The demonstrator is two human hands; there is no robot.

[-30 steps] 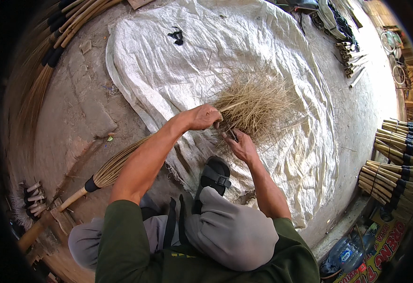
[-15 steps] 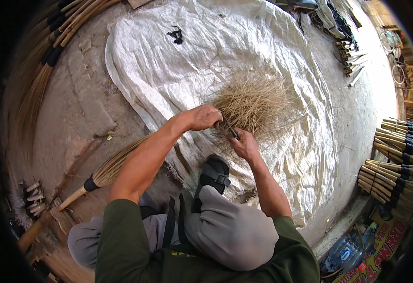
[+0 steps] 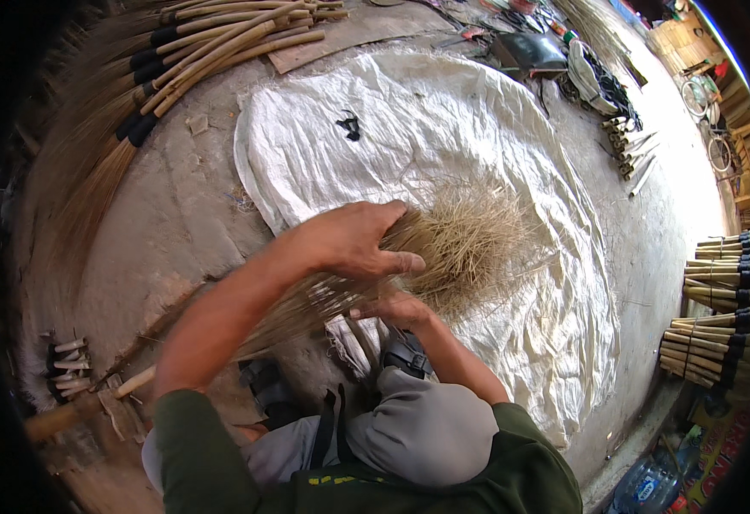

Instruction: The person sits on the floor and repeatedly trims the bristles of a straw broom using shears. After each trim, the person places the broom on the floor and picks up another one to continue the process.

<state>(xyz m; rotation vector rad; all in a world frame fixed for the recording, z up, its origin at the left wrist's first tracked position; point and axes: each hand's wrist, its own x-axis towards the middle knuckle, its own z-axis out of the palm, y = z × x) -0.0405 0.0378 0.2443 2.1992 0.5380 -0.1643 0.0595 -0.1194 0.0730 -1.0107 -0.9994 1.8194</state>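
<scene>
The head view looks down on a bundle of pale dry straw-like grass stalks (image 3: 461,244) lying over a crumpled white plastic sheet (image 3: 443,120) spread on the grey concrete floor (image 3: 178,223). The long axis of the bundle runs from lower left to upper right: its gathered stems point back toward the person's lap, and its loose bushy tips fan out to the upper right across the middle of the sheet. The left hand (image 3: 354,242) lies on top of the bundle near where the stems meet the fanned end, palm down, fingers stretched out side by side and curled slightly over the stalks, pressing on them. The right hand (image 3: 396,308) sits just below it, under the stems and mostly hidden by them and by the left hand; how far it is closed I cannot tell, only that it touches the stalks. At the upper left lies a row of finished long-handled grass brooms with black bindings (image 3: 169,60), and at the right edge a stack of bound bamboo-coloured broom handles (image 3: 726,300).
</scene>
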